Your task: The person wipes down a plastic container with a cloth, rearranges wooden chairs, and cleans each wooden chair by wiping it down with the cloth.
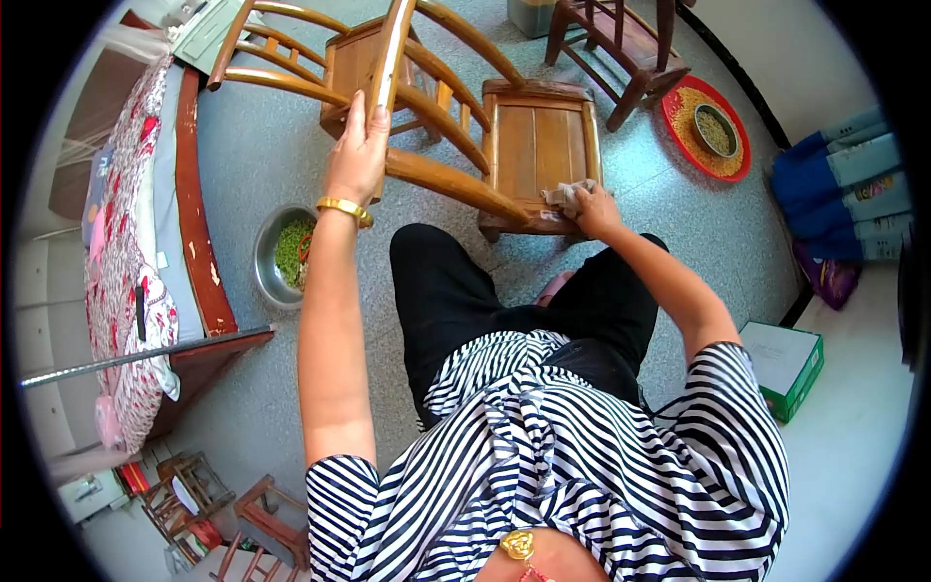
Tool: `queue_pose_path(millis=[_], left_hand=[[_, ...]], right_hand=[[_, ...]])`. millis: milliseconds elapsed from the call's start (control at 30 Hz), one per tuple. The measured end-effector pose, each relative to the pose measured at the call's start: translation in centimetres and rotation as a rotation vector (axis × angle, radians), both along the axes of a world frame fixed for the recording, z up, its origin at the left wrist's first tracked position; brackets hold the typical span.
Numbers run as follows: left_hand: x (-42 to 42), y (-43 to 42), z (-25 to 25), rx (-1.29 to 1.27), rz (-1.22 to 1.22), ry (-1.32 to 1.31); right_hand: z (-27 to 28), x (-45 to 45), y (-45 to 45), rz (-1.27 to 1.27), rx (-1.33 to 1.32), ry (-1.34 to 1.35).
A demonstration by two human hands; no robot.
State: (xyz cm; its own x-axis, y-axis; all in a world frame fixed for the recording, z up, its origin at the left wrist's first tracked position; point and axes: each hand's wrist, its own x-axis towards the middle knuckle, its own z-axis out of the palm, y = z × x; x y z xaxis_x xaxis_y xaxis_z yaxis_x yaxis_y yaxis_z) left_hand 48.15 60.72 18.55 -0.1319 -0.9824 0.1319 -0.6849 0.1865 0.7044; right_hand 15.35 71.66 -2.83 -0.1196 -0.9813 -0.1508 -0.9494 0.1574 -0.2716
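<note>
A brown wooden chair point(540, 136) stands tilted in the head view, its seat to the right and its curved back reaching left. My left hand point(361, 155), with a gold bracelet at the wrist, is closed on the top rail of the chair's back. At the near right corner of the seat, my right hand point(593, 209) grips a crumpled greyish cloth point(562, 198) and presses it on the wood. Part of the cloth is hidden under the fingers.
Another wooden chair point(361, 63) stands behind, and a darker one point(626, 48) at the upper right. A metal bowl of green pieces point(262, 257) sits left on the floor. A red tray point(732, 175) holds a smaller bowl. A green box point(800, 383) lies right; a bed point(189, 213) left.
</note>
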Motion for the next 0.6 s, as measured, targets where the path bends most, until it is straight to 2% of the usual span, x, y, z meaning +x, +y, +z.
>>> queue_pose_path(millis=[33, 67, 100, 167, 233, 300, 367, 400, 467, 500, 567, 600], left_hand=[[0.2, -0.6, -0.7, -0.032, -0.025, 0.031], [0.1, -0.3, -0.4, -0.025, -0.015, 0.021], [-0.3, -0.2, -0.1, -0.019, -0.007, 0.011], [-0.6, 0.0, 0.3, 0.0, -0.004, 0.01], [-0.7, -0.4, 0.1, 0.049, 0.007, -0.015], [-1.0, -0.2, 0.6, 0.023, 0.007, -0.044], [-1.2, 0.0, 1.0, 0.051, 0.015, -0.072], [-1.2, -0.2, 0.8, 0.043, 0.006, -0.056], [-1.1, -0.2, 0.6, 0.029, -0.002, -0.06], [-1.2, -0.2, 0.6, 0.019, -0.012, -0.063], [-1.2, -0.2, 0.6, 0.016, -0.015, -0.07], [-1.2, -0.1, 0.6, 0.034, -0.016, -0.071]], right_hand=[[0.8, 0.1, 0.0, 0.025, 0.057, -0.052], [2.3, 0.5, 0.0, 0.074, 0.239, 0.035], [3.9, 0.9, -0.1, 0.083, 0.238, 0.039], [6.9, 2.3, -0.1, 0.3, 0.734, -0.183], [8.2, 5.3, 1.6, 0.615, 0.475, -0.23], [6.4, 9.2, 2.7, 0.78, 0.089, -0.122], [5.8, 13.4, 1.4, 0.927, -0.28, 0.196], [4.9, 15.1, 0.3, 0.926, -0.285, 0.196], [2.2, 17.0, -2.1, 0.766, -0.334, 0.519], [0.7, 17.1, -2.5, 0.763, -0.339, 0.519], [-1.1, 17.3, -3.0, 0.687, -0.103, 0.495], [-1.4, 17.3, -2.8, 0.65, -0.081, 0.464]])
